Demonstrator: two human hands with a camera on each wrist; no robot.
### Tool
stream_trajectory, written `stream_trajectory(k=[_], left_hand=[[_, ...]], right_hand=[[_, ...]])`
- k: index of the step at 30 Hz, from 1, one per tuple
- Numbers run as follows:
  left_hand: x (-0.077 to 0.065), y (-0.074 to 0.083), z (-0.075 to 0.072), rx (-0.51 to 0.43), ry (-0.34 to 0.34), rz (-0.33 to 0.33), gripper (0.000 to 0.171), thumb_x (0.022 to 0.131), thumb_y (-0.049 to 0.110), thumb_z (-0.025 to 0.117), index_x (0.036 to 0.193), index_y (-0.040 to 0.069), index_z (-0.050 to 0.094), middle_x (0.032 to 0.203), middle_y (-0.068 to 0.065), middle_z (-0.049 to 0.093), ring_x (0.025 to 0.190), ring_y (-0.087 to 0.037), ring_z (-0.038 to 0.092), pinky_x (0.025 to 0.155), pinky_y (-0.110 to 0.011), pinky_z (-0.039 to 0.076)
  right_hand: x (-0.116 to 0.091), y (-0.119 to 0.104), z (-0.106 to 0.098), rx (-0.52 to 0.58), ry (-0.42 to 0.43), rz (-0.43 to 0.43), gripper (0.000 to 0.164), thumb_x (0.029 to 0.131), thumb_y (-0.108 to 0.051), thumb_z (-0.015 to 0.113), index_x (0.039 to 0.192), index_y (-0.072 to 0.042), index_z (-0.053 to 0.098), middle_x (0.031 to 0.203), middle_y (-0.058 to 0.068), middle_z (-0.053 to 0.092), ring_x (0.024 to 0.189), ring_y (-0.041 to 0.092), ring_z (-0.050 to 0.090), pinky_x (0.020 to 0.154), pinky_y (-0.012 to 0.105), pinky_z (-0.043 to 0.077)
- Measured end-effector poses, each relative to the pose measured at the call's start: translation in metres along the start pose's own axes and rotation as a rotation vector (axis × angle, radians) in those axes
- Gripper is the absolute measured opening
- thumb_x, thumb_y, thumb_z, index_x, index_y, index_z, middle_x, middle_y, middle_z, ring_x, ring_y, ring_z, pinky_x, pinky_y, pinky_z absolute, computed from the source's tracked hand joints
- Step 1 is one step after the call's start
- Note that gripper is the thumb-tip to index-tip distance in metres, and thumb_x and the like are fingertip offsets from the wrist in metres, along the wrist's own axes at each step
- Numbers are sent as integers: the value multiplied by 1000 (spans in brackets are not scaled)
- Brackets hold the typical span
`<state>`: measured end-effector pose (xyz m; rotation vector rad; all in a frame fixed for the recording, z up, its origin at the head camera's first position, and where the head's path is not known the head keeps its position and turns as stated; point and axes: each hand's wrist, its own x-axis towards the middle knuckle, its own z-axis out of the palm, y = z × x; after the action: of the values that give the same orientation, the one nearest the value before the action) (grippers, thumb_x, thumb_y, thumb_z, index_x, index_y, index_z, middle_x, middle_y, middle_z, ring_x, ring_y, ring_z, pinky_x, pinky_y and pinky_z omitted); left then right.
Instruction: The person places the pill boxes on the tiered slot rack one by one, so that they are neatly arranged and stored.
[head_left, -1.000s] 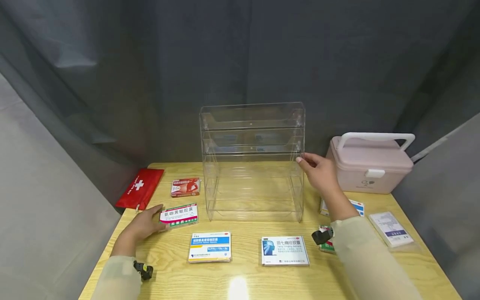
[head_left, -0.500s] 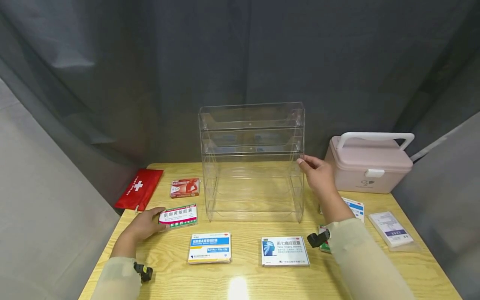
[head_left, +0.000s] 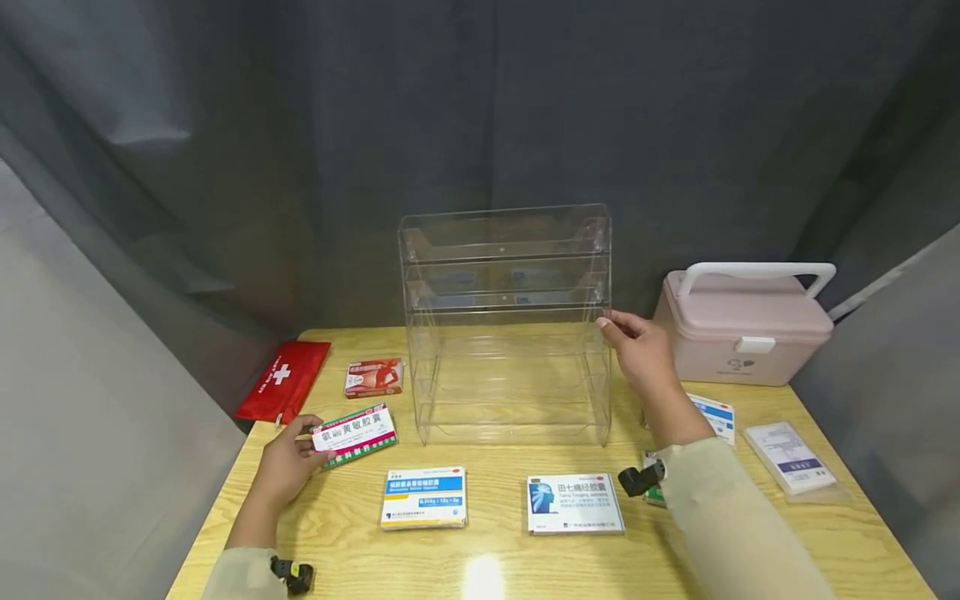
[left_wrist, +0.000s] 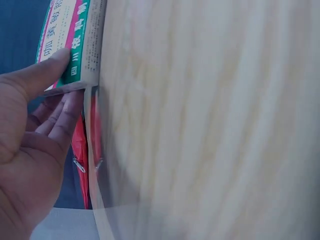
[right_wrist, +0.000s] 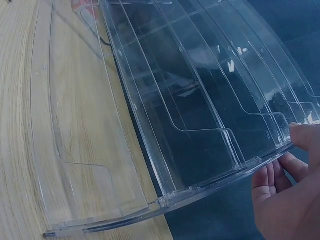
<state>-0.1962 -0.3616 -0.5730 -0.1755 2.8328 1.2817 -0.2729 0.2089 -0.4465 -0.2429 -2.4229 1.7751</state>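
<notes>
My left hand pinches the left end of a white, pink and green medicine box. In the left wrist view the thumb lies on its printed face and the fingers are underneath. A clear plastic tiered rack stands upright mid-table. My right hand grips its right side edge between thumb and fingers, as the right wrist view also shows. A blue and white medicine box and a white one with a blue head picture lie flat before the rack.
A red medicine box and a red first aid pouch lie at the left. On the right stands a pink case with a white handle. A white packet and partly hidden boxes lie near my right forearm.
The left end of the pink and green medicine box has come up and it has turned slightly in my left hand. My right hand stays on the rack.
</notes>
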Motion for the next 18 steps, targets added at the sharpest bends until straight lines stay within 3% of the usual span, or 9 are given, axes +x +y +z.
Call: stream_trajectory(k=[4, 10, 14, 18], left_hand=[[-4, 1, -7, -24, 39, 5, 45, 93, 17, 77, 133, 15, 57, 129, -16, 62, 111, -27, 68, 77, -24, 59], [-14, 15, -28, -162, 163, 57, 40, 94, 16, 75, 131, 11, 61, 121, -8, 65, 96, -6, 69, 75, -19, 60], [-19, 47, -47, -376, 251, 142, 38, 94, 10, 74, 129, -1, 63, 109, 3, 70, 88, -1, 71, 75, -18, 61], [-15, 98, -57, -590, 303, 249, 34, 93, 5, 73, 124, -7, 66, 100, 5, 76, 85, -7, 74, 75, -20, 63]], right_hand=[[0, 0, -1, 3, 0, 6, 59, 101, -44, 61, 145, -6, 56, 142, 15, 59, 129, 28, 56, 106, 35, 49], [1, 4, 4, 9, 1, 7, 60, 100, -47, 62, 144, -7, 58, 141, 14, 61, 127, 27, 58, 104, 33, 50], [-1, 6, 4, 12, 1, 16, 62, 99, -51, 62, 145, -9, 57, 143, 13, 60, 129, 29, 57, 109, 39, 48], [-3, 6, 3, 26, 9, 20, 63, 98, -52, 63, 146, -12, 57, 148, 12, 57, 133, 31, 56, 115, 45, 45]])
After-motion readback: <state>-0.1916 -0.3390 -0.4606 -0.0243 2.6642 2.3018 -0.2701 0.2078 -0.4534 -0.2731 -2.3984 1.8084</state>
